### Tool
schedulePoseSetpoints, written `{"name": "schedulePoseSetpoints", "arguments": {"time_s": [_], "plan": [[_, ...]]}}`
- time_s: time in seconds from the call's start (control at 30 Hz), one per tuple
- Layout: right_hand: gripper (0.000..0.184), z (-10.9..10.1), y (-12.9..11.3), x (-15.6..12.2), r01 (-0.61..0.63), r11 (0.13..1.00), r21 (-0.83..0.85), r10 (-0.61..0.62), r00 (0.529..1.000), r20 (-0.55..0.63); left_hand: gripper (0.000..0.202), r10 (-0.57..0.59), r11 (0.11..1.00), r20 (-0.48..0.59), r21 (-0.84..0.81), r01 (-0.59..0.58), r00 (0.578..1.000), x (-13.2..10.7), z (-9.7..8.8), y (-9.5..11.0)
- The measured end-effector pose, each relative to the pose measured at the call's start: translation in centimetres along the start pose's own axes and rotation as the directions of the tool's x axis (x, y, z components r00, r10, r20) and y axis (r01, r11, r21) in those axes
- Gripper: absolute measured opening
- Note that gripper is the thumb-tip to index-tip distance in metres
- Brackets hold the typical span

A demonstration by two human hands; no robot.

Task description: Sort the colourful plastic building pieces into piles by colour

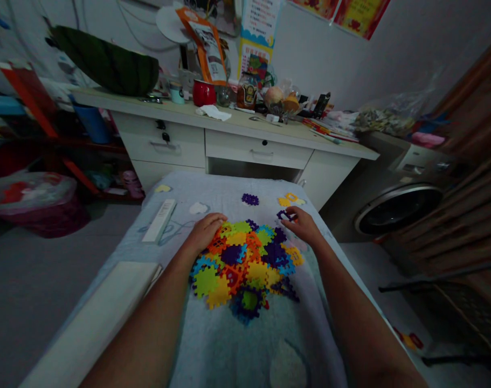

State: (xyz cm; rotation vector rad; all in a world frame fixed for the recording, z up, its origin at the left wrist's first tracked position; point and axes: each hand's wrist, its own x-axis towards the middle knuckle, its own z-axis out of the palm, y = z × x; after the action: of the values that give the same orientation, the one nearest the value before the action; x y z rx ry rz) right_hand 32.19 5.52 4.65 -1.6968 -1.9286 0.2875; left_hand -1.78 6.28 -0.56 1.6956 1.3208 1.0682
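Note:
A heap of plastic interlocking puzzle pieces (233,253) in orange, yellow, green, blue and purple lies on a cloth-covered table (229,345). My left hand (207,231) rests at the heap's upper left edge, fingers stretched out and holding nothing that I can see. At the heap's upper right, my right hand (304,225) pinches a purple frame-shaped puzzle piece (283,215) between thumb and fingers, low over the cloth. Just beyond that hand are yellow puzzle pieces (285,201). A separate purple puzzle piece (250,200) lies flat behind the heap.
A long white box (159,221) lies left of my left hand, and a larger white panel (103,307) runs along the table's left side. Behind stands a desk (249,124) bearing a watermelon piece (108,62), jars and a red pot (203,92). A washing machine (394,183) is at right.

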Motion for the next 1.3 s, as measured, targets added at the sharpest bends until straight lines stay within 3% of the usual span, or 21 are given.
{"name": "schedulePoseSetpoints", "arguments": {"time_s": [0.2, 0.3, 0.4, 0.5, 0.6, 0.77, 0.83, 1.07, 1.3], "plan": [[0.031, 5.7, -5.2, 6.8, 0.123, 0.99, -0.072, -0.118, 0.991, 0.069, 0.036, -0.016, 1.0, -0.014, -0.019, 0.015, 1.0, -0.1, -0.3, 0.6], [0.028, 8.4, -6.5, 8.9, 0.115, 0.987, -0.111, -0.107, 0.991, 0.076, 0.034, -0.017, 1.0, -0.029, -0.023, 0.017, 0.999, -0.2, -0.6, 1.0], [0.027, 9.7, -7.4, 9.8, 0.057, 0.995, -0.087, -0.054, 0.998, 0.034, 0.035, -0.05, 0.999, -0.021, -0.022, 0.05, 0.999, -0.4, -0.7, 1.3], [0.026, 8.8, -7.5, 9.6, 0.029, 1.0, -0.002, -0.029, 0.999, 0.02, 0.036, -0.095, 0.995, -0.009, -0.021, 0.095, 0.995, -0.5, -0.7, 1.4], [0.021, 6.3, -6.5, 8.2, 0.041, 0.996, 0.082, -0.047, 0.996, 0.077, 0.036, -0.103, 0.994, -0.004, -0.024, 0.103, 0.995, -0.6, -0.6, 1.4], [0.013, 2.5, -4.2, 3.9, 0.092, 0.991, 0.095, -0.12, 0.927, 0.354, 0.035, -0.092, 0.996, 0.009, -0.017, 0.092, 0.996, -0.5, -0.5, 1.2], [0.014, 1.9, -3.8, 2.2, 0.098, 0.991, 0.092, -0.127, 0.906, 0.404, 0.034, -0.093, 0.996, 0.007, -0.012, 0.093, 0.996, -0.4, -0.4, 1.1], [0.041, 1.4, -5.4, -0.8, 0.15, 0.988, 0.027, -0.15, 0.916, 0.372, 0.038, -0.092, 0.996, 0.023, 0.0, 0.092, 0.995, -0.6, -0.3, 1.2], [0.017, 1.8, -5.9, -2.3, 0.109, 0.974, 0.198, -0.142, 0.976, 0.163, 0.037, 0.003, 1.0, -0.017, 0.006, -0.003, 1.0, -0.6, -0.2, 1.2]]}}
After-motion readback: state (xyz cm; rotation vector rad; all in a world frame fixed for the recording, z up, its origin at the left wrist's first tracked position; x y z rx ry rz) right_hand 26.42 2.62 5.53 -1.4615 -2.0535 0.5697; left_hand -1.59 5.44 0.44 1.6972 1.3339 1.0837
